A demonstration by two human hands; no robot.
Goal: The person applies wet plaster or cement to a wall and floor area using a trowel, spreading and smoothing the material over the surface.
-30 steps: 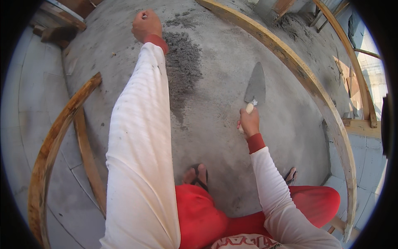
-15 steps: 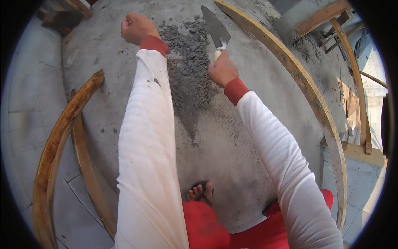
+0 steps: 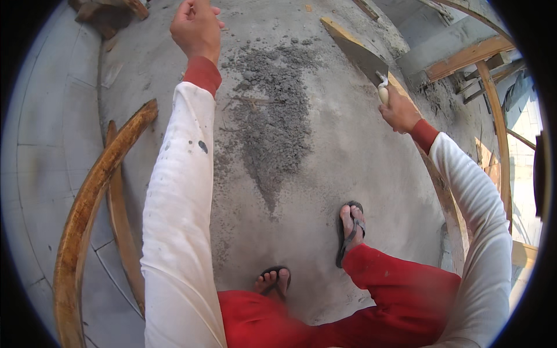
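Right hand: closed around the pale handle of a pointed grey metal trowel; this hand (image 3: 400, 110) was out toward the right edge of the floor.
Trowel: the blade of the pointed grey metal trowel (image 3: 361, 57) pointed up and left, overlapping a long pale wooden plank (image 3: 444, 191) in the view; whether they touched could not be told.
Left hand: fingers partly curled, near the far end of the patch; the upper border cropped this hand (image 3: 196, 28), so whether it held anything could not be told.
Mortar: a dark grey, crumbly patch of loose mortar (image 3: 272, 124) lay on the middle of the grey concrete floor (image 3: 354, 156), tapering toward the person.
Done so far: the floor to the right of the patch looked flat and fairly smooth.
Left over, by its look: the patch was lumpy and unlevelled, with crumbs scattered at its far end.
In the way: a thin brown stick (image 3: 252, 100) lay across the mortar; two feet in black sandals stood on the near part of the floor.
Left edge: a brown weathered beam (image 3: 87, 214) and a narrower wooden plank (image 3: 122, 232) stood near a light grey block wall (image 3: 49, 124).
Far right corner: more timber (image 3: 470, 58).
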